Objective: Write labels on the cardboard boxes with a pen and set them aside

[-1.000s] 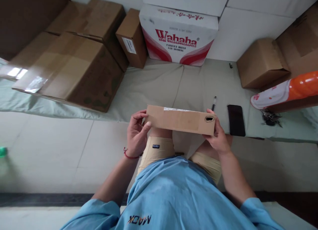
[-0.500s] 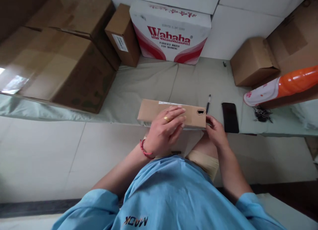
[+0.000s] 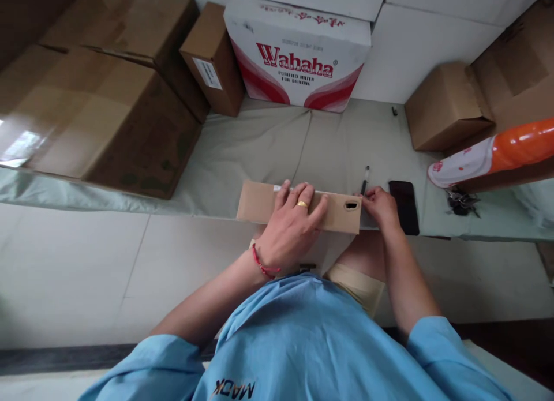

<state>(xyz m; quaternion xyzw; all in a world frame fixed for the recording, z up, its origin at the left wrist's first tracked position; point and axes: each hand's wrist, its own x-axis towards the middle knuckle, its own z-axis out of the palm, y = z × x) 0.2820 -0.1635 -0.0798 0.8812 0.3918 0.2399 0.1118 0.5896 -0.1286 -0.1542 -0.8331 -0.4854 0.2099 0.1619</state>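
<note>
A narrow brown cardboard box [image 3: 255, 202] lies along the table's front edge, with a small dark oval hole near its right end. My left hand [image 3: 292, 225], with a gold ring and a red cord bracelet, grips the box around its middle, fingertips over its far edge. At the right end, my right hand [image 3: 383, 208] has thumb and fingers pinched together beside the box corner. What they hold is hidden. A pen [image 3: 366, 180] lies just beyond these fingertips. To the right of that hand is a black phone [image 3: 404, 208].
Large cardboard boxes [image 3: 108, 112] stand at left. At the back are a slim brown box [image 3: 214, 60] and a white-red Wahaha carton [image 3: 298, 55]. On the right are a small brown box [image 3: 448, 107], an orange-white cylinder [image 3: 493, 153] and a bunch of keys [image 3: 461, 202].
My left hand has shifted from lying across the box to gripping it with fingertips over the far edge. The box has tipped slightly towards me. My right hand has moved up beside the pen.
</note>
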